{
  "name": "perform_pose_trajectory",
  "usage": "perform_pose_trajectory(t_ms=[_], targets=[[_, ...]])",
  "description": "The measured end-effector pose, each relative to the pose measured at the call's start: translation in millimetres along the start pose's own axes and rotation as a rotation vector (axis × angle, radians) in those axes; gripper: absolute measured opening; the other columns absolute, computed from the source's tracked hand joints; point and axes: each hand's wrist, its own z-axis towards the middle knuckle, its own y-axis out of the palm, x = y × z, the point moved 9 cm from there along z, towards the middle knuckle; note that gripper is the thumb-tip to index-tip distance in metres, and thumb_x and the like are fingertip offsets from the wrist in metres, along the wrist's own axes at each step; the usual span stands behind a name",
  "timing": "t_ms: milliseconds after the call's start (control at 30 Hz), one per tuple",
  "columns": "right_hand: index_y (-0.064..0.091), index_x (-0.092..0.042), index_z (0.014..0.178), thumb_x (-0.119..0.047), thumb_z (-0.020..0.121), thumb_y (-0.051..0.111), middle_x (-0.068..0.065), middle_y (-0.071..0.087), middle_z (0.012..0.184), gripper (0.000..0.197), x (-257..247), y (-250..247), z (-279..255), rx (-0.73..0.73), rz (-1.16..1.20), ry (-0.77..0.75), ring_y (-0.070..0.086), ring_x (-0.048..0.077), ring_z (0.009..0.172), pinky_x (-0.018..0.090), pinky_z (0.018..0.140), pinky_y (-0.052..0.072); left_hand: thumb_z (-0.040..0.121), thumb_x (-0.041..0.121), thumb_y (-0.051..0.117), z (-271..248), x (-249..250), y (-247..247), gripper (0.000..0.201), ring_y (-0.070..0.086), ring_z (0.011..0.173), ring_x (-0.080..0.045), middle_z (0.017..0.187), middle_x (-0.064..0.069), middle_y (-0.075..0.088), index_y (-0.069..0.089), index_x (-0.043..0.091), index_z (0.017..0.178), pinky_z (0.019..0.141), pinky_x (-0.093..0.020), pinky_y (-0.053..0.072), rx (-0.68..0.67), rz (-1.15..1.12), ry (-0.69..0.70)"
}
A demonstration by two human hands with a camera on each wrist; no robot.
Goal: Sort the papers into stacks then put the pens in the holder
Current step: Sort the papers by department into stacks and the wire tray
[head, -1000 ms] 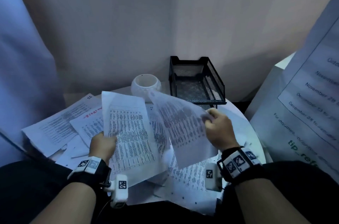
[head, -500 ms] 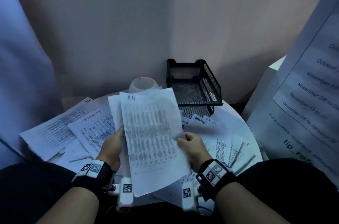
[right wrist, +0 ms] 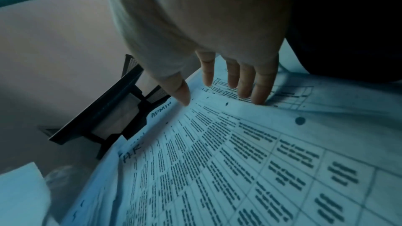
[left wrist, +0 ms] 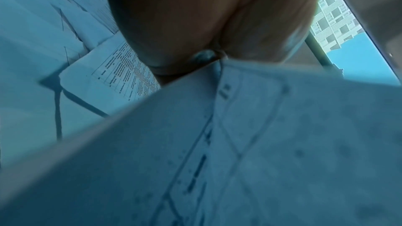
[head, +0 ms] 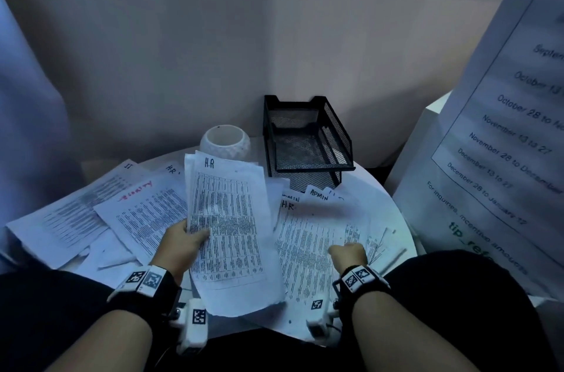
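On the round white table (head: 393, 219) before a cardboard wall (head: 274, 36), left hand (head: 180, 245) pinches H.R papers (head: 229, 219), right hand (head: 348, 252) spread.

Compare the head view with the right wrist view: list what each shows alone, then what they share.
Head view only: the left hand gripping a sheaf of sheets marked H.R, the white round holder, the sheet with red writing, and both wristbands.

Right wrist view only: the right hand's fingers reaching straight down, tips touching the printed sheet, thumb spread apart; a window strip at top left.

Both: the right hand, the black mesh tray, the ADMIN-marked paper, and the H.R sheet lying on the table.
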Motion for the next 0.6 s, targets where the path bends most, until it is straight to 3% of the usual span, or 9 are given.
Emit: perform_pose_trajectory(t_ms=[100, 133, 200, 267, 333, 400, 467, 600], targets=[[0.032, 0.002, 0.154, -0.01, 0.09, 0.071, 0.022, 0.058, 0.136, 0.076, 1, 9, -3, -0.057, 0.025, 0.025, 0.062, 0.034, 0.099, 0.038, 0.089, 0.052, 0.098, 0.012, 0.067, 1, 0, 1, 0.008, 0.058, 0.075, -0.028, 0.085, -0.018, 0.064, 0.066, 0.004, 0.096, 0.071, -0.042, 0.049, -0.006, 0.024, 0.009], [0.029, 0.003, 0.154, -0.008, 0.089, 0.072, 0.023, 0.057, 0.137, 0.079, 1, 11, -3, -0.059, 0.059, 0.042, 0.062, 0.035, 0.106, 0.038, 0.09, 0.051, 0.098, 0.012, 0.068, 3, -3, 1, 0.008, 0.06, 0.077, -0.029, 0.087, -0.02, 0.065, 0.067, 0.004, 0.096, 0.073, -0.044, 0.05, -0.007, 0.03, 0.005], [0.033, 0.003, 0.152, -0.004, 0.088, 0.073, 0.023, 0.057, 0.137, 0.076, 1, 15, -3, -0.057, 0.077, 0.057, 0.062, 0.034, 0.109, 0.033, 0.081, 0.047, 0.098, 0.012, 0.068, 5, -8, -1, 0.009, 0.06, 0.079, -0.03, 0.088, -0.021, 0.065, 0.067, 0.004, 0.097, 0.075, -0.046, 0.051, -0.012, 0.033, -0.011], [0.053, 0.003, 0.139, -0.002, 0.089, 0.067, 0.02, 0.065, 0.126, 0.051, -6, 19, -4, -0.069, 0.037, 0.008, 0.065, 0.032, 0.099, 0.029, 0.072, 0.049, 0.098, 0.012, 0.067, 7, -12, -3, 0.011, 0.058, 0.077, -0.028, 0.084, -0.018, 0.061, 0.066, 0.002, 0.097, 0.073, -0.044, 0.049, -0.006, 0.043, -0.022], [0.068, -0.001, 0.116, -0.004, 0.094, 0.059, 0.012, 0.072, 0.099, 0.024, -30, 19, -12, -0.056, -0.037, -0.16, 0.065, 0.025, 0.079, 0.025, 0.06, 0.048, 0.098, 0.012, 0.066, 9, -13, -6, 0.011, 0.054, 0.073, -0.025, 0.08, -0.017, 0.06, 0.066, 0.001, 0.097, 0.07, -0.041, 0.045, 0.015, 0.047, -0.031], [0.067, -0.008, 0.102, -0.009, 0.097, 0.055, 0.003, 0.065, 0.083, 0.013, -64, 19, -34, -0.06, -0.164, -0.38, 0.059, 0.016, 0.068, 0.021, 0.05, 0.04, 0.099, 0.012, 0.064, 9, -13, -10, 0.011, 0.05, 0.069, -0.023, 0.076, -0.014, 0.057, 0.066, 0.002, 0.097, 0.066, -0.038, 0.041, 0.043, 0.068, -0.047], [0.064, -0.013, 0.094, -0.01, 0.099, 0.055, -0.002, 0.062, 0.079, 0.011, -94, 20, -62, -0.079, -0.231, -0.562, 0.057, 0.011, 0.066, 0.02, 0.048, 0.038, 0.1, 0.012, 0.061, 8, -13, -13, 0.011, 0.046, 0.063, -0.021, 0.071, -0.011, 0.054, 0.064, 0.003, 0.095, 0.061, -0.034, 0.038, 0.077, 0.102, -0.063], [0.062, -0.016, 0.083, -0.026, 0.101, 0.057, -0.002, 0.065, 0.073, 0.021, -142, -4, -106, -0.001, -0.116, -0.872, 0.064, 0.015, 0.067, 0.027, 0.051, 0.051, 0.099, 0.011, 0.059, 5, -11, -19, 0.01, 0.048, 0.06, -0.023, 0.071, -0.012, 0.057, 0.065, 0.005, 0.095, 0.06, -0.032, 0.039, 0.139, 0.162, -0.059]])
